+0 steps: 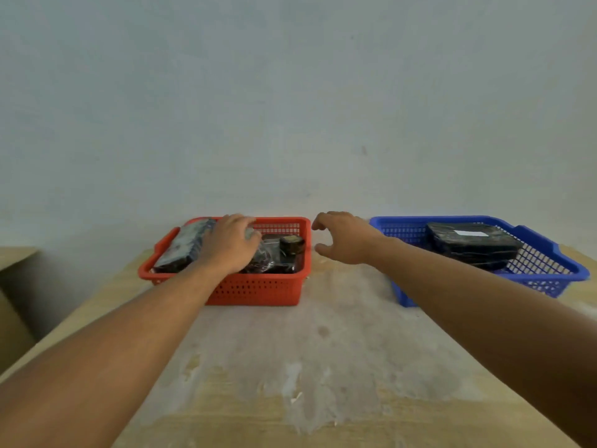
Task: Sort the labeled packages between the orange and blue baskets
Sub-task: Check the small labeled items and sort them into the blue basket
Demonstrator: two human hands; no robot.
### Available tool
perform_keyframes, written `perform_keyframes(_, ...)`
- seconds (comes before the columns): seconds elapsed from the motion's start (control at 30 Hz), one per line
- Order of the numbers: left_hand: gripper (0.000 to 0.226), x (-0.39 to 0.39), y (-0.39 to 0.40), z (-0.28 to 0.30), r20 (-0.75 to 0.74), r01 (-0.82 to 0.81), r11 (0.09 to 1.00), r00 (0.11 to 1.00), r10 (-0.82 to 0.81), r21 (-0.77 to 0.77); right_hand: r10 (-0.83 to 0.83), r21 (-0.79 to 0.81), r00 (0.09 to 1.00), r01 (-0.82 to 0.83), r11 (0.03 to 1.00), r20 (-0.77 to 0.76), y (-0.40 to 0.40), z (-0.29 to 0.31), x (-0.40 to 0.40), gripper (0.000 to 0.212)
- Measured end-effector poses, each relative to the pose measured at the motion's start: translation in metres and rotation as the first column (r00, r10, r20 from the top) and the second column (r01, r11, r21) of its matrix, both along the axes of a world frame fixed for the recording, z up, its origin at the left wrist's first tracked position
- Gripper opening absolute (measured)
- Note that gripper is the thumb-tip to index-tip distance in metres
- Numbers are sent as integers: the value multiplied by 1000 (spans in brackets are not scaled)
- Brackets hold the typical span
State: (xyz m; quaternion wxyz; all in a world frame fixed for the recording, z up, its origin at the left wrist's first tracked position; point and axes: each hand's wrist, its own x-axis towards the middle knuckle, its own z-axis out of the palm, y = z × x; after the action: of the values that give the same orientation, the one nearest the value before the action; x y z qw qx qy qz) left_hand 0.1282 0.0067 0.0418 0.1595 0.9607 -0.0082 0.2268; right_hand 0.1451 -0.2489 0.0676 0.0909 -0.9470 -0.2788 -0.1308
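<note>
Both arms reach far fwd over the table (323, 367), bare forearms entering from the near corners; left hand (231, 244) is palm-down inside the orange basket (258, 291), fingers curled over the pkgs there, fingertips hidden behind the knuckles, so cannot tell whether it actually clamps anything or just rests on top; right hand (342, 237) hangs in the gap btwn the two baskets, above the tabletop, thumb low and fingers arched above it in a wide C, nothing in it.

Orange basket sits far centre-left; it holds a long grey-black wrapped package (184, 247) leaning along its left side, a small dark box (291, 244) w/ a pale top near its right wall, and more dark shiny-wrapped pkgs lower down, partly covered by the left hand and wrist; count unclear. Blue basket (549, 279) sits far right, well apart from the orange one; its near-left part is hidden by the right forearm; inside lies a flat black package (475, 247) w/ a white label (471, 233) on top; label text too small to read. Whole view is soft w/ blur; labels on the orange-basket pkgs not legible. At far left a tan board or box (13, 305) is cut off by the edge.
</note>
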Motion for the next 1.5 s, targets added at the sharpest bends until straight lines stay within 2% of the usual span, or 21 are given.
perform_keyframes(0.1, 64, 3, 30, -22, -242, -101, 984, 961, 134, 147, 24, -37, 999, -25, 999, -26, 35, -4, 10, 47)
perform_keyframes(0.17, 69, 4, 38, -36, -289, -85, 980, 948, 134, 178, 30, -78, 999, -32, 996, -30, 53, -7, 20, 49)
perform_keyframes(0.4, 79, 1, 36, -52, -117, -90, 980, 987, 112, 178, -19, -245, 999, 10, 969, -34, 84, -18, 56, 61)
perform_keyframes(0.53, 78, 2, 35, -54, -79, -98, 980, 990, 113, 176, -31, -220, 998, 19, 975, -53, 85, -29, 67, 55)
perform_keyframes(0.6, 79, 2, 34, -54, -72, -98, 980, 991, 112, 172, -26, -142, 998, 19, 990, -51, 81, -32, 68, 55)
perform_keyframes(0.7, 79, 2, 34, -54, -60, -97, 982, 992, 108, 164, 36, 116, 996, -27, 993, -77, 71, -33, 65, 52)
perform_keyframes(0.8, 79, 1, 33, -53, -59, -93, 981, 993, 105, 169, 92, 354, 991, -52, 934, -97, 55, -34, 55, 44)
perform_keyframes(0.87, 80, 0, 32, -51, -60, -95, 980, 993, 106, 174, 123, 458, 986, -60, 887, -109, 45, -34, 45, 47)
perform_keyframes(1.03, 80, -2, 31, -46, -136, -86, 978, 984, 113, 191, 211, 609, 974, -123, 783, -76, 24, -30, 18, 47)
perform_keyframes(1.1, 72, -4, 29, -43, -156, -88, 983, 981, 114, 162, 233, 637, 970, -142, 757, -61, 12, -27, 7, 46)
perform_keyframes(1.17, 57, -7, 26, -40, -81, -95, 993, 992, 100, 63, 237, 636, 971, -154, 756, -46, -5, -25, -3, 46)
perform_keyframes(1.23, 41, -9, 14, -35, 124, -33, 999, 992, 37, -35, 218, 633, 975, -139, 762, -48, -27, -23, -10, 43)
perform_keyframes(1.3, 34, -8, -11, -23, 309, 150, 985, 944, -118, -84, 173, 628, 983, -99, 772, -59, -50, -20, -14, 39)
perform_keyframes(1.33, 35, -7, -29, -16, 355, 256, 959, 914, -198, -124, 158, 630, 984, -75, 773, -77, -61, -18, -14, 37)
perform_keyframes(1.4, 30, -6, -72, -2, 383, 409, 885, 872, -306, -223, 147, 639, 981, -33, 768, -127, -82, -15, -12, 35)
perform_keyframes(1.5, 18, 2, -137, 7, 340, 500, 781, 857, -387, -374, 89, 644, 979, 51, 763, -182, -113, -14, -3, 24)
